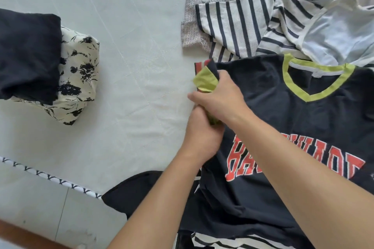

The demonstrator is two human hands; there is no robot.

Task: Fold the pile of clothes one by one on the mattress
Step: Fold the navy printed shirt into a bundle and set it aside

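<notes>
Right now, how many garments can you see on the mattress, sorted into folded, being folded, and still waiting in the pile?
Folded: 2, the dark garment on the floral garment.
Being folded: 1, the navy jersey, its sleeve gripped by left hand and right hand.
Waiting: at least 3, striped shirt, patterned grey cloth, pale blue garment.
Total: 6 distinguishable.

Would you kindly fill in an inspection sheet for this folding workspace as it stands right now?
Surface: pale mattress sheet, lightly creased.
Job's things: dark jersey spread flat, red lettering, lime collar; folded dark garment on floral garment at left; unfolded striped shirt and grey garments behind.
Clutter: nothing seen.
Grippers: left hand and right hand both grip the jersey's lime-trimmed sleeve.
Cables: nothing seen.
Surroundings: tiled floor beyond patterned mattress edge.
</notes>
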